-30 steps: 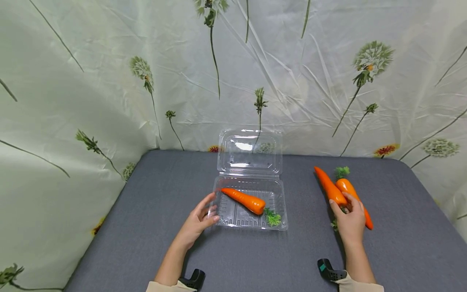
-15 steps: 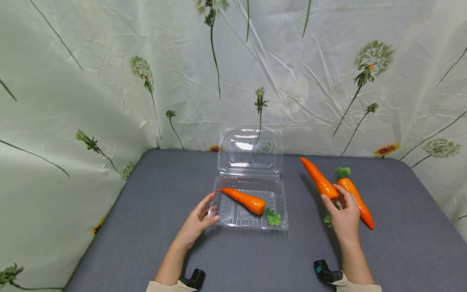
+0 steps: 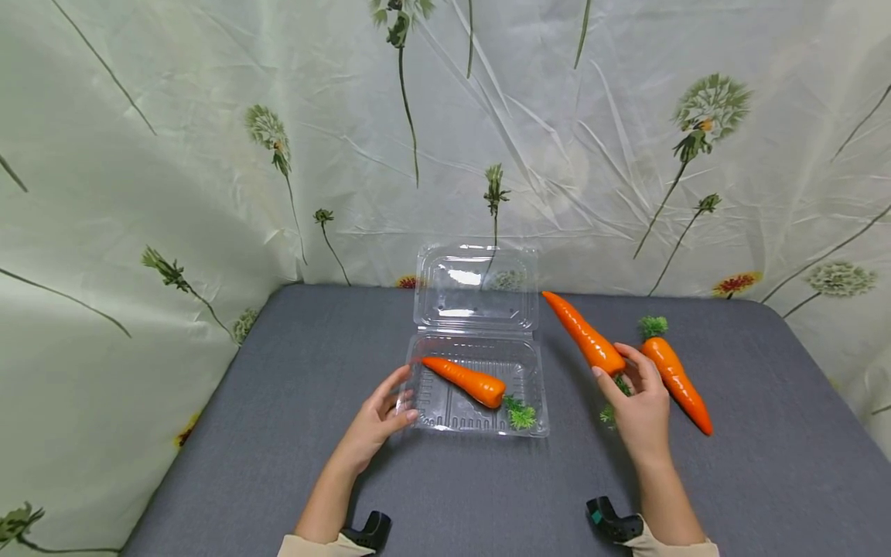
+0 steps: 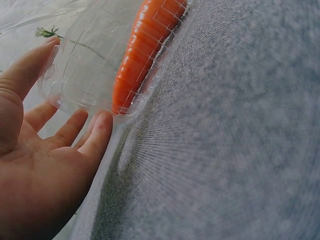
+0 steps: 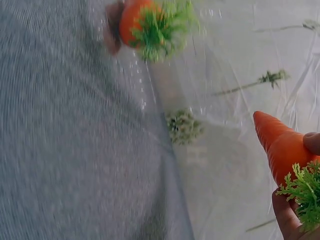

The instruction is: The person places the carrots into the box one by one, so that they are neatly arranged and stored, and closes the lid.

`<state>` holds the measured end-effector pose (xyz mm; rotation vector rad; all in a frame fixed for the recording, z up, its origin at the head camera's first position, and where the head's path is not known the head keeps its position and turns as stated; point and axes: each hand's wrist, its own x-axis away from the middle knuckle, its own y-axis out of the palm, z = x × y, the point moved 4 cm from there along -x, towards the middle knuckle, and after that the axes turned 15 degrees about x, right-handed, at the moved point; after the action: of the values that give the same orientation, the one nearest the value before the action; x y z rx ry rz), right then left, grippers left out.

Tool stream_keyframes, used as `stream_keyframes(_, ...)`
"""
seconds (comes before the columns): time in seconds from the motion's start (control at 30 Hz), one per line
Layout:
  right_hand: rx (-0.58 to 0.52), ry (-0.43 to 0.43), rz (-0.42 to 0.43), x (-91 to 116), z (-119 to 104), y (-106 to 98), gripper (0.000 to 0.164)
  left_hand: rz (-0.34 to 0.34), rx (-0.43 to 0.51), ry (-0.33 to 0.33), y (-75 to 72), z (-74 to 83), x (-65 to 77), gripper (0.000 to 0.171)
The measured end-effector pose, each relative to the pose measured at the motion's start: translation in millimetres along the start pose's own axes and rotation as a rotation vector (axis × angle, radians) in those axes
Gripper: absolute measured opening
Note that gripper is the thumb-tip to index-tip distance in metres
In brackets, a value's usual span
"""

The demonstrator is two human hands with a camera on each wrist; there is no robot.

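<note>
My right hand (image 3: 642,414) pinches an orange carrot (image 3: 583,331) by its thick end, holding it off the table. Its tip points up and left, and green leaves hang under the palm. At the left side of a clear plastic clamshell box (image 3: 418,418), my left hand (image 3: 376,424) touches the rim with relaxed, spread fingers. Inside the box lies another carrot (image 3: 468,382), its leaves toward the near right corner. That same carrot (image 4: 145,50) shows through the box wall in the left wrist view. The right wrist view has the held carrot (image 5: 285,147) at its right edge.
A third carrot (image 3: 678,383) rests on the grey table (image 3: 487,495) right of my right hand, leaves at the far end. The box lid (image 3: 476,290) stands raised at the back, near the flower-printed curtain (image 3: 557,139).
My right hand has lifted its carrot from beside the third one and carried it left toward the box. My left hand and the box stay in place.
</note>
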<state>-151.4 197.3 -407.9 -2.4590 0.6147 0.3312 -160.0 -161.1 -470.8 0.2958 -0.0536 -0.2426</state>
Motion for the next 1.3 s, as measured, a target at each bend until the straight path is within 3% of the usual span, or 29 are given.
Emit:
stream_keyframes(0.7, -0.128, -0.118, -0.154, 11.8, -34.8, 28.7, 0.047, -0.025, -0.003, 0.020, 0.8, 2.5, -1.8, 0.070)
stream_keyframes(1.03, -0.183, -0.239, -0.241, 18.7, -77.2, 39.7, 0.041, -0.012, 0.005, 0.010, -0.2, 1.2, -1.6, 0.070)
stream_keyframes(1.3, -0.197, -0.256, -0.328, 20.0, -86.1, 57.9, 0.041, -0.005, -0.012, -0.010, 0.9, 3.6, 1.2, 0.069)
